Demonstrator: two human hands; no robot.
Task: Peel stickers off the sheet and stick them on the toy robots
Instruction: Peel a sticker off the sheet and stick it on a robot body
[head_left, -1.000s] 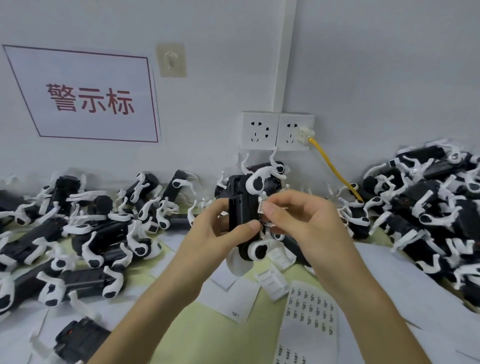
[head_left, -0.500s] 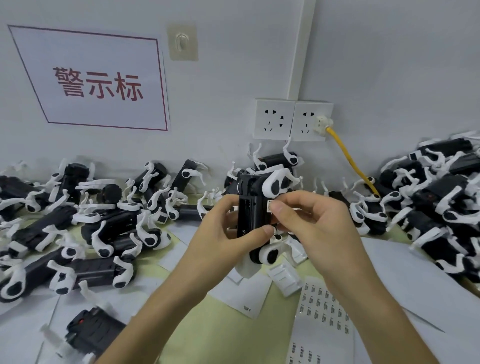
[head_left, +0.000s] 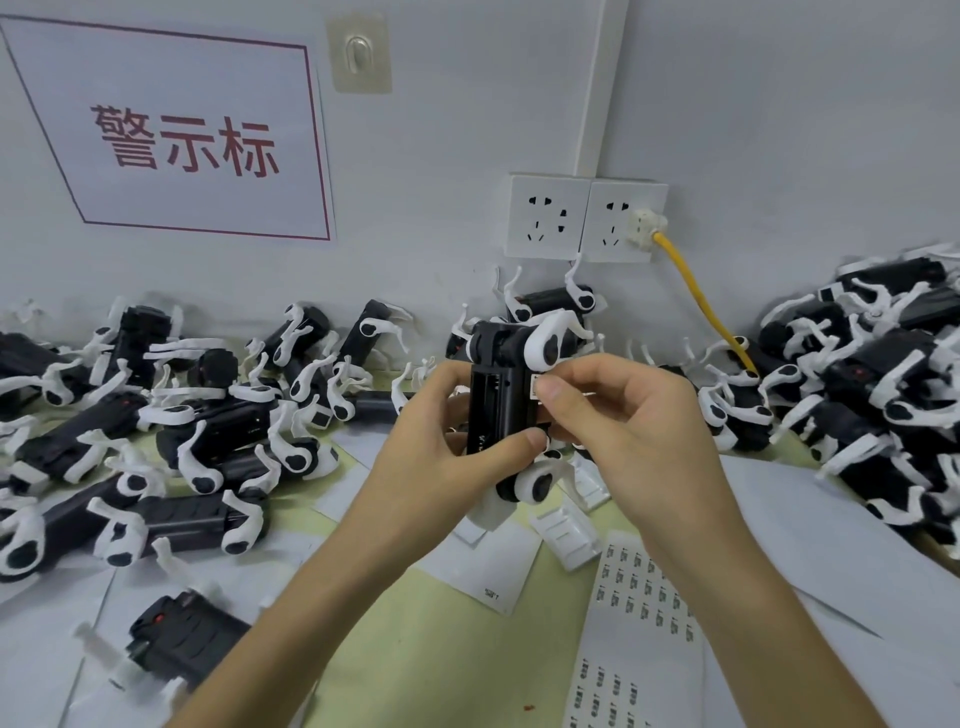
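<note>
Black robot stays upright in our left hand, fingers curled round it. Our right hand now pinches the white sticker down onto the robot's right edge; we judge it nearly stuck. The sheet lies below the robot.

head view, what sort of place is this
Likely a toy factory labelling bench: heaps of black-and-white toy robots, a sticker sheet on the table, and a red-lettered wall sign.
</note>
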